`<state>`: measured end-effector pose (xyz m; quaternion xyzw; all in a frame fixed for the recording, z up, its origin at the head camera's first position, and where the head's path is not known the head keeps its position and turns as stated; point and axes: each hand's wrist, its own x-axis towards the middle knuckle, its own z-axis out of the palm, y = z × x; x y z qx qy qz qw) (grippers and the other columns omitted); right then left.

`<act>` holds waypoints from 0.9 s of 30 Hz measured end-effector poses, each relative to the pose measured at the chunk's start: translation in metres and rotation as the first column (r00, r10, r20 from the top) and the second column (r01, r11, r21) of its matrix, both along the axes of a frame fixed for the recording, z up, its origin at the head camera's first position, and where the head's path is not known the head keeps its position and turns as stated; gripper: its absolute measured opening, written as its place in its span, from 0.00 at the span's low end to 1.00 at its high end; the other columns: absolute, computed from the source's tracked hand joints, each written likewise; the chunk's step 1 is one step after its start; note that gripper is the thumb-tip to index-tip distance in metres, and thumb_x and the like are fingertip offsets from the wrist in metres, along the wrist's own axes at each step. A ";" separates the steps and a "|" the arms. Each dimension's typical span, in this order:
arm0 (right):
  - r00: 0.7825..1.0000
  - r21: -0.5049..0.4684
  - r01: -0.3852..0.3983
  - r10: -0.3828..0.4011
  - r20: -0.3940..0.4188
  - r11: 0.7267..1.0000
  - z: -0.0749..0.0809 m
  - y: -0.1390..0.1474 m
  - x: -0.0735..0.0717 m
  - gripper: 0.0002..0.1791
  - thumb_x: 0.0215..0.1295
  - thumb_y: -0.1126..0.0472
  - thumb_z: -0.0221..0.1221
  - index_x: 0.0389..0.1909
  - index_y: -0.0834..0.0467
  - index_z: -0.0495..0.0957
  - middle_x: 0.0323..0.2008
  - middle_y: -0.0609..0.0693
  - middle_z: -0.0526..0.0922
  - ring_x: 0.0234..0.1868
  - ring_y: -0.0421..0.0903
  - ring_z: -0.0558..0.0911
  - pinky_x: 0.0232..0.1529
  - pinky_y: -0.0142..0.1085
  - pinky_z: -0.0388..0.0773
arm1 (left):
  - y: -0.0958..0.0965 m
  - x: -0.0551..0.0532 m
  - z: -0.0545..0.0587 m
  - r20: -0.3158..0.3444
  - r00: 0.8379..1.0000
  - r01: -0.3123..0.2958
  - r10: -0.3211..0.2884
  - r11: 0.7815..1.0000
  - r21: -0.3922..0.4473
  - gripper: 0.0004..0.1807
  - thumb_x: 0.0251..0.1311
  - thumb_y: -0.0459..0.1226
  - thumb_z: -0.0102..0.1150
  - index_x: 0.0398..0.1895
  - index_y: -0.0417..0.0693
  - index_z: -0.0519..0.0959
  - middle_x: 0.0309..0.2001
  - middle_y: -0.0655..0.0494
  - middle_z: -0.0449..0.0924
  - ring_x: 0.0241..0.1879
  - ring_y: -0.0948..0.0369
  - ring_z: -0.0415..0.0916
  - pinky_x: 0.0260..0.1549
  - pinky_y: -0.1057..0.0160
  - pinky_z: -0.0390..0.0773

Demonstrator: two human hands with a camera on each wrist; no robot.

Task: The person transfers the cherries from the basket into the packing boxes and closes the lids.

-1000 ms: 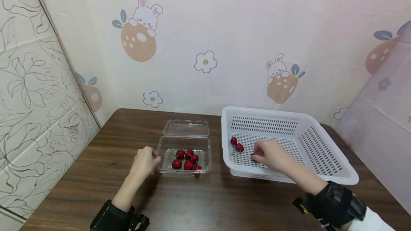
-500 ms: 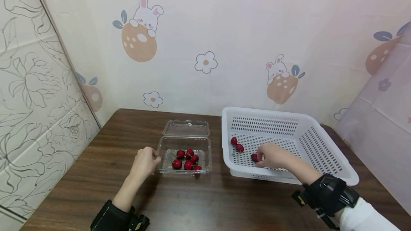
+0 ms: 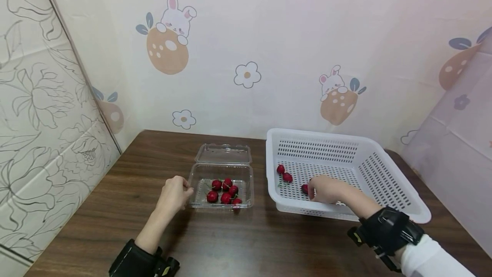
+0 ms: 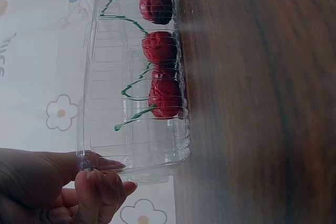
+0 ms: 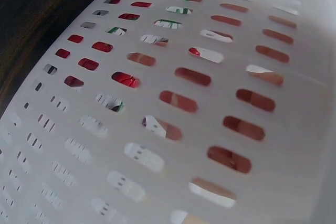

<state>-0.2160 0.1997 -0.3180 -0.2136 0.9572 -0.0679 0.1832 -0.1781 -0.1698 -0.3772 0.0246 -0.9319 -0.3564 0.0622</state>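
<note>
The left hand point(image 3: 174, 193) pinches the left rim of a clear plastic clamshell box point(image 4: 107, 129), its thumb and fingers on either side of the wall. Red cherries with green stems, such as this cherry point(image 3: 212, 196), lie inside, several together. Over at the right, the right hand point(image 3: 328, 189) reaches down into a white perforated basket point(image 3: 403, 191), fingers bent downward. One cherry point(image 3: 305, 189) shows right at its fingertips; I cannot tell if it is pinched. Two cherries point(image 3: 287, 177) lie farther left on the basket floor. The basket wall largely hides the right fingers in the right wrist view.
The clamshell's lid point(image 3: 223, 154) is folded back toward the wall. Both containers stand on a dark wooden table point(image 3: 246, 243), a strip of tabletop between them. A printed curtain point(image 3: 246, 33) closes off the back and sides.
The right hand has shifted slightly right within the basket, uncovering the cherry at its fingertips, and its forearm has lowered a little. The left hand keeps its place on the box rim.
</note>
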 end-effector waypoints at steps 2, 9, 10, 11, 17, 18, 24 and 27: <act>1.000 -0.001 -0.003 0.003 0.007 1.000 -0.001 0.000 -0.001 0.02 0.51 0.67 0.58 0.22 0.61 0.76 0.22 0.48 0.72 0.22 0.42 0.69 0.19 0.33 0.66 | 0.000 0.000 0.000 -0.002 1.000 0.000 0.000 1.000 0.002 0.07 0.50 0.27 0.54 0.29 0.27 0.76 0.15 0.51 0.75 0.05 0.65 0.68 0.09 0.67 0.70; 0.999 0.011 -0.025 0.025 0.021 1.000 -0.006 0.001 -0.004 0.02 0.51 0.67 0.57 0.22 0.60 0.76 0.23 0.48 0.73 0.22 0.42 0.69 0.20 0.32 0.66 | 0.000 0.000 0.000 0.000 1.000 -0.003 0.003 1.000 0.007 0.07 0.49 0.27 0.54 0.29 0.26 0.75 0.15 0.52 0.75 0.05 0.65 0.68 0.09 0.67 0.70; 0.999 0.011 -0.027 0.026 0.024 1.000 -0.007 0.001 -0.005 0.02 0.51 0.67 0.57 0.22 0.59 0.76 0.24 0.48 0.73 0.23 0.42 0.69 0.20 0.32 0.66 | 0.000 0.000 0.000 0.002 1.000 -0.003 0.003 1.000 0.006 0.07 0.49 0.27 0.54 0.30 0.27 0.75 0.15 0.52 0.75 0.05 0.65 0.68 0.10 0.67 0.70; 0.999 0.010 -0.022 0.021 0.030 1.000 -0.008 0.002 -0.006 0.02 0.51 0.67 0.57 0.22 0.59 0.76 0.24 0.48 0.72 0.23 0.42 0.69 0.20 0.33 0.66 | 0.000 0.000 0.000 0.003 1.000 -0.005 0.005 1.000 0.005 0.07 0.50 0.27 0.54 0.30 0.27 0.75 0.15 0.52 0.75 0.05 0.65 0.68 0.10 0.67 0.70; 0.999 -0.001 0.012 -0.012 0.039 1.000 -0.014 0.003 -0.009 0.02 0.51 0.68 0.56 0.23 0.61 0.76 0.24 0.49 0.72 0.23 0.43 0.69 0.19 0.34 0.67 | 0.000 0.000 0.000 0.011 1.000 -0.007 0.007 1.000 0.002 0.07 0.50 0.27 0.55 0.30 0.27 0.75 0.15 0.52 0.75 0.05 0.65 0.68 0.10 0.67 0.70; 0.999 -0.003 0.015 -0.015 0.037 1.000 -0.015 0.003 -0.009 0.01 0.51 0.68 0.57 0.23 0.62 0.76 0.24 0.49 0.72 0.23 0.43 0.70 0.20 0.34 0.66 | 0.001 0.000 0.000 0.010 1.000 -0.006 0.006 1.000 0.003 0.07 0.50 0.27 0.55 0.30 0.27 0.75 0.15 0.52 0.75 0.05 0.65 0.68 0.10 0.67 0.70; 0.999 -0.004 0.015 -0.015 0.038 1.000 -0.019 0.004 -0.011 0.01 0.48 0.70 0.58 0.24 0.64 0.76 0.23 0.48 0.73 0.23 0.43 0.69 0.23 0.35 0.67 | 0.001 0.000 0.000 0.015 1.000 -0.001 0.001 1.000 0.011 0.08 0.51 0.27 0.54 0.31 0.26 0.75 0.16 0.51 0.76 0.05 0.65 0.68 0.09 0.67 0.71; 0.999 -0.009 0.007 -0.007 0.037 1.000 -0.019 0.004 -0.011 0.01 0.48 0.71 0.57 0.22 0.63 0.75 0.23 0.48 0.73 0.23 0.43 0.69 0.23 0.35 0.67 | 0.001 0.001 0.001 0.015 1.000 0.001 -0.001 1.000 0.011 0.08 0.51 0.27 0.55 0.32 0.26 0.75 0.16 0.51 0.76 0.05 0.65 0.68 0.09 0.67 0.71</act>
